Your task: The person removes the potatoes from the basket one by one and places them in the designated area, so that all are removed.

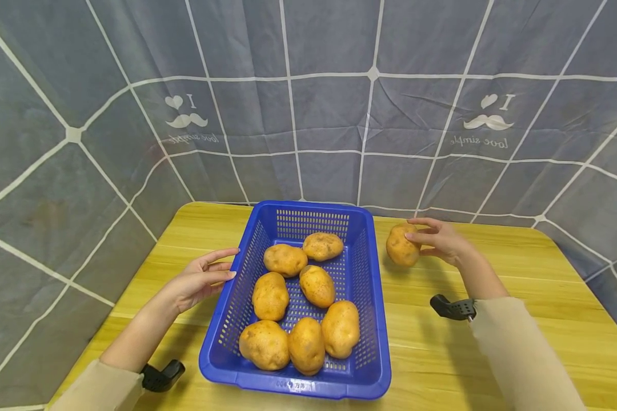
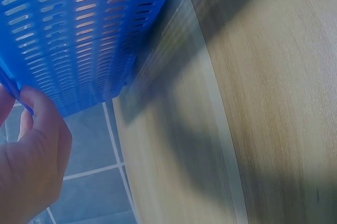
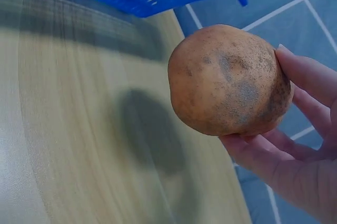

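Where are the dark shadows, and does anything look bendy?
Right wrist view: the held potato has a soft, dark shadow below it on the table, with pale glare at the left edge; left wrist view: blurry-edged shadows beside the basket; head view: curving white lines on the cloth, maybe from folds or the lens.

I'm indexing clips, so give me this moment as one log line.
left hand: grips basket rim | right hand: holds potato above table | basket: seven potatoes inside

Grey printed cloth [image 1: 329, 114] around a wood-grain tabletop [image 1: 535, 268] shows a curtained booth.
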The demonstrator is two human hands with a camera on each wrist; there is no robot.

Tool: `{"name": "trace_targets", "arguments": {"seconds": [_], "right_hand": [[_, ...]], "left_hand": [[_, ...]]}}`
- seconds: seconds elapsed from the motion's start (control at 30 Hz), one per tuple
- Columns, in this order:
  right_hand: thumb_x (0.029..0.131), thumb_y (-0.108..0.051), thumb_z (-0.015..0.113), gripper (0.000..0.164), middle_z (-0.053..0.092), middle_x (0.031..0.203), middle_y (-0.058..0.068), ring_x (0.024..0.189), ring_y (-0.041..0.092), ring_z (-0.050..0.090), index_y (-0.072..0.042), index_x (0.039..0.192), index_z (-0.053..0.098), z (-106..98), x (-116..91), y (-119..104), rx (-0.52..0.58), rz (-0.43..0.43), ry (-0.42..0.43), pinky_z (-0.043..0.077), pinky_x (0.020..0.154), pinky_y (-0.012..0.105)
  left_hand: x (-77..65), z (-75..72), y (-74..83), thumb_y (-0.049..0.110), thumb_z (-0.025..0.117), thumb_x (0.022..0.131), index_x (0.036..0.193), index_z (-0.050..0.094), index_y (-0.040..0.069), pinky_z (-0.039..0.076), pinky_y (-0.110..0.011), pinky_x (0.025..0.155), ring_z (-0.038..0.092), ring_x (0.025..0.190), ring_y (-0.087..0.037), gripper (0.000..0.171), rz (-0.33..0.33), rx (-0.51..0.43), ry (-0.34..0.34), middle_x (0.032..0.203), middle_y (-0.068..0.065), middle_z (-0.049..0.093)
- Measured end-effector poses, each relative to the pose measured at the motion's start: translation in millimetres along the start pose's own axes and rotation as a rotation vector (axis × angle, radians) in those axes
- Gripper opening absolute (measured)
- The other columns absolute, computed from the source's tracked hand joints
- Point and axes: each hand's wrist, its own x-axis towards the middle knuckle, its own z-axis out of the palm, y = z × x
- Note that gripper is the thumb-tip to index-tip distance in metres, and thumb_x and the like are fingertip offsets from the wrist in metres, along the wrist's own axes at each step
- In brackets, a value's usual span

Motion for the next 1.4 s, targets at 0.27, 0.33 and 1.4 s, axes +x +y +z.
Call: {"name": "trace_targets", "arguments": {"seconds": [0.27,0.33,1.4], "right_hand": [[0.089,-0.015,0.063,0.068,0.044,0.123,0.02,0.091,0.008,0.056,0.006,0.142,0.026,-0.6,10.8,14.9,0.011,-0.005,0.042,0.047,0.09,0.043],[0.089,-0.015,0.063,0.069,0.047,0.12,0.017,0.09,0.007,0.056,0.007,0.142,0.025,-0.5,13.0,19.3,0.018,-0.006,0.045,0.047,0.089,0.043],[0.09,-0.02,0.062,0.07,0.033,0.137,0.031,0.083,0.001,0.056,0.002,0.145,0.023,-5.1,39.4,39.0,0.031,0.039,0.117,0.051,0.087,0.035]], "left_hand": [[1.5,-0.2,-2.8,-0.007,0.055,0.088,0.121,0.055,0.017,0.054,-0.028,0.081,0.064,0.091,-0.016,0.041,0.002,0.008,0.01,0.101,-0.002,0.067],[1.3,-0.4,-3.4,-0.007,0.055,0.088,0.121,0.055,0.017,0.054,-0.029,0.081,0.064,0.091,-0.016,0.04,0.0,0.008,0.007,0.102,-0.002,0.066],[0.2,0.6,-3.6,-0.009,0.053,0.089,0.122,0.053,0.014,0.055,-0.029,0.081,0.064,0.093,-0.017,0.041,0.009,-0.037,-0.019,0.104,-0.004,0.066]]}}
